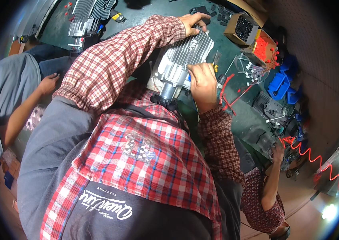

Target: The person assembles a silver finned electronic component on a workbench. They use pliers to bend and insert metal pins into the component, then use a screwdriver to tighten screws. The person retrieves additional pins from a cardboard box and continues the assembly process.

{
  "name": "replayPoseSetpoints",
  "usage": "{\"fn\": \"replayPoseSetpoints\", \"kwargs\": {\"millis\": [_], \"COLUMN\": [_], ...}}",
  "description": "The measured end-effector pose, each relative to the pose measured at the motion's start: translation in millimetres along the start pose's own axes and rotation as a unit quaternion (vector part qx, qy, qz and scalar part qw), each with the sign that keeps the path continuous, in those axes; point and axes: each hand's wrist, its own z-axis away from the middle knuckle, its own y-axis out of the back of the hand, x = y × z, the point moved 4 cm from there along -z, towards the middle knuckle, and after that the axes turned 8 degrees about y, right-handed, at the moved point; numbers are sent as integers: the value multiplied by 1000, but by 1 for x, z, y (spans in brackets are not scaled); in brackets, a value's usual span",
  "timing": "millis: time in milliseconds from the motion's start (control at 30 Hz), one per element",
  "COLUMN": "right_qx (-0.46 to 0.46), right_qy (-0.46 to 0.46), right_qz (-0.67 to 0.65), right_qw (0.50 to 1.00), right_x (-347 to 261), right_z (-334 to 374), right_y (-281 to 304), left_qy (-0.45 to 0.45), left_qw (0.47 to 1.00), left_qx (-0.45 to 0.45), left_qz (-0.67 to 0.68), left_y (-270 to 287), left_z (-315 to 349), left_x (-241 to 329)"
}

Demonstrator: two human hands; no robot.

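A silver finned metal housing (189,50) lies in front of me, its round cylindrical end (168,90) toward my body. My left hand (194,23) reaches across to its far end, thumb over the fins and fingers bent around the far edge. Close to the housing's near right side, my right hand (203,82) is closed, thumb and forefinger pinched at the edge. Whatever is between those fingertips is too small to make out. A bit of blue shows beside them. Just right of this hand is a dark tool tip (221,79), partly hidden.
Right of the housing are an open box of black parts (244,29), a box of red caps (264,49), bundled wires (255,71) and blue bins (278,86). Another finned housing (87,20) stands far left. A co-worker's hand (48,83) is left; another person's arm (272,176) is right, near a coiled red hose (309,156).
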Motion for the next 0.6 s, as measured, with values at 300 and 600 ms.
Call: {"fn": "replayPoseSetpoints", "kwargs": {"millis": [300,600], "right_qx": [-41,248], "right_qy": [24,-198], "right_qz": [46,-481], "right_qw": [998,817], "right_x": [-15,95], "right_z": [2,-95], "right_y": [-2,31], "left_qy": [31,8], "left_qw": [999,998], "left_qx": [7,18], "left_qz": [-11,66], "left_y": [-4,-11], "left_z": [15,13], "left_x": [8,-5]}}
